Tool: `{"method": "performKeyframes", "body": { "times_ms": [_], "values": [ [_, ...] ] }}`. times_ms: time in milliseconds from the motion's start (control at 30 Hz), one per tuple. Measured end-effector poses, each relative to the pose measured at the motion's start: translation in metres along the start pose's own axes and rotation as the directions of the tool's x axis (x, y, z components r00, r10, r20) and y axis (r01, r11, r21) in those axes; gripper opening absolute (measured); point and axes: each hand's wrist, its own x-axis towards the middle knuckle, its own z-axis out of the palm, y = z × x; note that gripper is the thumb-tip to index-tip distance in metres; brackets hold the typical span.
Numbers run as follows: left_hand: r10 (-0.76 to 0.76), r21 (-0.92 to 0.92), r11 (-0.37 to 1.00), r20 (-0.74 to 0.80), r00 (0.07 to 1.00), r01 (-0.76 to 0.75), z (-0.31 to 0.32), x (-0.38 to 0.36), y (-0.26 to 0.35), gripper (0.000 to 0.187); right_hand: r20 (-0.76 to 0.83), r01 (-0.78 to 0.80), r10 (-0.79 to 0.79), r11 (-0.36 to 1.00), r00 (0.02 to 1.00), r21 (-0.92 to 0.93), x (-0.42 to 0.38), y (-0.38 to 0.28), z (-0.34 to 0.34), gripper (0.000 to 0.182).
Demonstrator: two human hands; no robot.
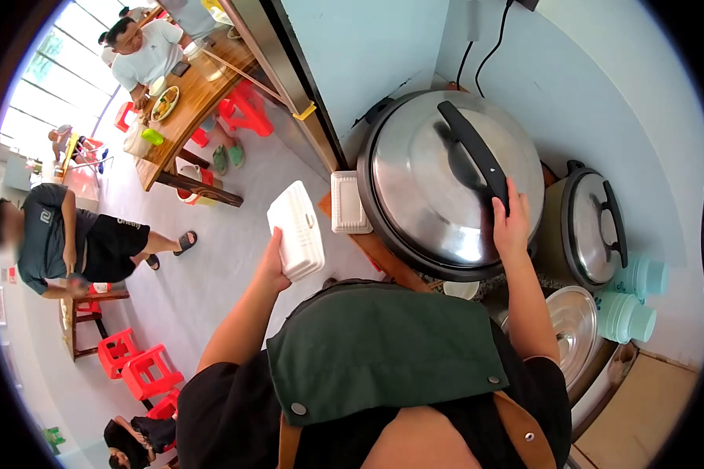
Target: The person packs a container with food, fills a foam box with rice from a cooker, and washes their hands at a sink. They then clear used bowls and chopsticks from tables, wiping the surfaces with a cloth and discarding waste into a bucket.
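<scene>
My left hand [271, 268] is closed on a white clamshell takeout box [296, 233], its lid folded shut, held up over the floor. On the other side, my right hand [513, 225] grips the near end of the black handle [469, 143] on a large rice cooker's [407, 180] steel lid. That lid sits down on the cooker, so the inside is hidden. A second white takeout box [349, 205] lies against the cooker's left side.
A smaller lidded cooker [594, 227] stands to the right, near stacked turquoise cups [626, 316] and a round steel lid [569, 332]. A metal-edged partition [289, 70] rises beyond. Left are a wooden dining table [199, 98], red stools [149, 374], a seated person and a standing person.
</scene>
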Motion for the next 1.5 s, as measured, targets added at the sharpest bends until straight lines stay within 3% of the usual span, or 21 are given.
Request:
{"method": "performKeyframes", "body": {
  "times_ms": [33, 100, 200, 267, 333, 400, 467, 533, 567, 600, 633, 667, 767, 800, 867, 900, 933, 967, 1067, 1200, 1500],
  "values": [
    [-0.013, 0.012, 1.000, -0.006, 1.000, 0.013, 0.002, 0.007, -0.002, 0.056, -0.004, -0.005, 0.005, 1.000, 1.000, -0.004, 0.002, -0.006, -0.004, 0.042],
    [-0.015, 0.042, 0.999, -0.018, 1.000, 0.015, 0.001, 0.014, -0.006, 0.054, -0.081, 0.212, -0.282, 0.856, 0.956, -0.472, 0.002, -0.030, -0.019, 0.046],
    [0.066, 0.171, 0.981, 0.148, 0.987, -0.091, 0.005, 0.014, -0.013, 0.055, 0.016, 0.336, -0.337, 0.941, 0.941, 0.039, -0.033, -0.079, -0.001, 0.060],
    [0.099, 0.274, 0.942, 0.319, 0.943, -0.192, 0.033, 0.007, -0.013, 0.058, 0.489, -0.082, -0.209, 0.858, 0.847, 0.508, -0.065, -0.116, 0.031, 0.083],
    [0.204, 0.555, 0.689, 0.469, 0.859, -0.466, 0.068, -0.003, -0.013, 0.061, 0.600, -0.483, -0.116, 0.483, 0.792, 0.730, -0.085, -0.136, 0.064, 0.078],
    [0.228, 0.494, 0.538, 0.695, 0.682, -0.683, 0.085, -0.003, -0.016, 0.063, 0.518, -0.529, 0.153, 0.427, 0.841, 0.733, -0.096, -0.145, 0.071, 0.076],
    [0.118, 0.440, 0.603, 0.775, 0.620, -0.665, 0.074, 0.019, -0.011, 0.057, 0.502, -0.550, 0.231, 0.263, 0.833, 0.792, -0.112, -0.141, 0.058, 0.067],
    [0.069, 0.544, 0.722, 0.559, 0.826, -0.428, 0.049, 0.079, -0.005, 0.045, 0.419, -0.518, 0.344, 0.288, 0.841, 0.805, -0.148, -0.135, 0.048, 0.065],
    [0.191, 0.562, 0.672, 0.498, 0.846, -0.483, 0.023, 0.120, -0.010, 0.033, 0.358, -0.491, 0.392, 0.322, 0.848, 0.810, -0.170, -0.137, 0.039, 0.065],
    [0.014, 0.602, 0.756, 0.379, 0.925, -0.258, 0.018, 0.136, -0.005, 0.026, 0.426, -0.645, 0.523, 0.366, 0.739, 0.670, -0.196, -0.139, 0.025, 0.066],
    [-0.112, 0.846, 0.523, 0.187, 0.976, -0.102, -0.007, 0.184, -0.004, 0.025, 0.360, -0.661, 0.620, 0.363, 0.697, 0.657, -0.226, -0.145, 0.017, 0.065],
    [-0.329, 0.700, 0.714, 0.321, 0.888, 0.011, -0.042, 0.241, -0.013, 0.030, 0.290, -0.680, 0.711, 0.350, 0.641, 0.645, -0.257, -0.151, 0.013, 0.064],
    [-0.712, 0.678, 0.619, 0.270, 0.648, 0.397, -0.050, 0.280, -0.036, 0.052, -0.045, -0.628, 0.866, 0.396, 0.497, 0.670, -0.371, -0.174, 0.001, 0.066],
    [-0.693, 0.749, 0.607, 0.336, 0.638, 0.265, -0.075, 0.349, -0.049, 0.052, -0.121, -0.724, 0.925, 0.358, 0.359, 0.589, -0.415, -0.173, 0.003, 0.070],
    [-0.608, 0.802, 0.573, 0.278, 0.744, 0.168, -0.032, 0.257, -0.046, 0.050, -0.243, -0.786, 0.965, 0.225, 0.099, 0.575, -0.488, -0.214, -0.006, 0.076],
    [-0.532, 0.801, 0.464, 0.594, 0.604, -0.378, -0.024, 0.201, -0.043, 0.048, -0.250, -0.776, 0.965, 0.099, -0.078, 0.623, -0.548, -0.213, 0.017, 0.068],
    [-0.514, 0.499, 0.297, 0.802, 0.304, -0.814, -0.014, 0.164, -0.046, 0.047, -0.254, -0.672, 0.940, 0.038, -0.226, 0.740, -0.573, -0.244, 0.011, 0.061],
    [-0.526, 0.487, 0.255, 0.795, 0.304, -0.835, -0.005, 0.152, -0.043, 0.047, -0.233, -0.596, 0.901, -0.036, -0.367, 0.802, -0.624, -0.245, 0.039, 0.059],
    [-0.674, 0.867, 0.333, 0.494, 0.550, -0.371, 0.014, 0.098, -0.078, 0.047, -0.222, -0.393, 0.695, -0.095, -0.684, 0.915, -0.687, -0.304, 0.045, 0.053],
    [-0.812, 0.973, 0.220, 0.224, 0.539, -0.073, 0.036, 0.010, -0.186, 0.047, -0.138, -0.223, 0.454, -0.138, -0.880, 0.965, -0.765, -0.343, 0.051, 0.049],
    [-0.914, 0.985, 0.039, 0.102, 0.392, -0.167, 0.103, -0.173, -0.457, 0.047, -0.036, -0.123, 0.612, -0.100, -0.790, 0.987, -0.909, -0.245, -0.011, 0.055]
  ]
}}
